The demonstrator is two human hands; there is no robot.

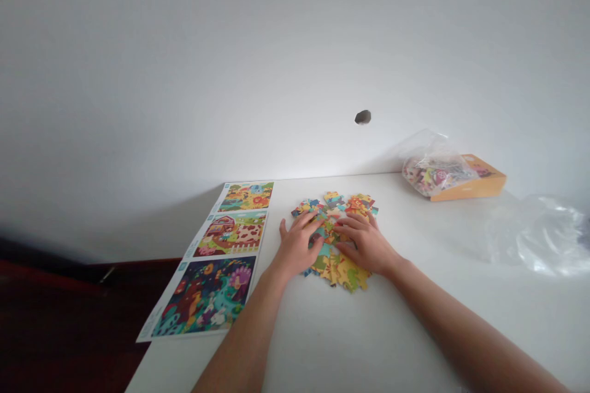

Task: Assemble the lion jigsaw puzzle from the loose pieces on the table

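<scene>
A pile of colourful jigsaw puzzle pieces (341, 268) lies on the white table (313, 338), mostly yellow, green and blue. Over the left side of the pile rests my left hand (297, 244), fingers spread and palm down. My right hand (367, 242) covers the right side, its fingers stretched towards the middle. Both hands touch the pieces, and neither grips one that I can see. The pieces beneath the palms are hidden. To the left lies a printed picture sheet (188, 260) with a jungle scene, a farm scene and a dark night scene.
At the back right, a clear bag of puzzle pieces (433, 173) leans on an orange box (474, 190). Crumpled clear plastic (544, 236) lies at the right. A white wall (276, 73) with a small hole (362, 117) stands behind. The table's left edge drops to a dark floor (92, 313).
</scene>
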